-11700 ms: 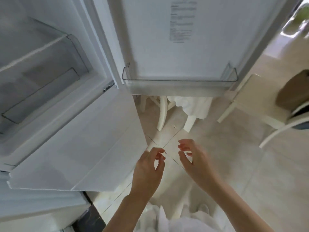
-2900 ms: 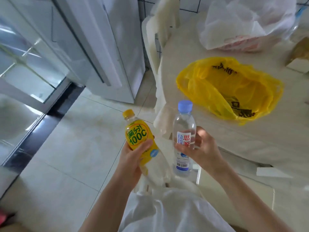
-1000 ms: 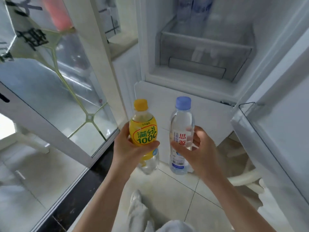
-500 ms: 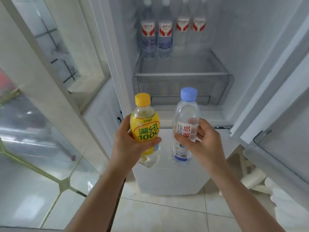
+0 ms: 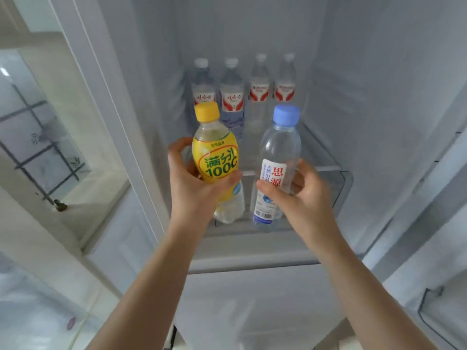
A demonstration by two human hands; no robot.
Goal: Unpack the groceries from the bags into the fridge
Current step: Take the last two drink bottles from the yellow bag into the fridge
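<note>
Gripping bottles point(image 5: 216, 157), arms apparently outstretched.

a home kitchen is being shown: a white household fridge point(image 5: 328, 72) is being held open, with four water bottles point(image 5: 243, 97) being kept in a row on its glass shelf point(image 5: 326, 157). a patterned glass door panel point(image 5: 43, 145) in a cream frame and a glossy tiled floor point(image 5: 38, 311) are being seen alongside.
</note>
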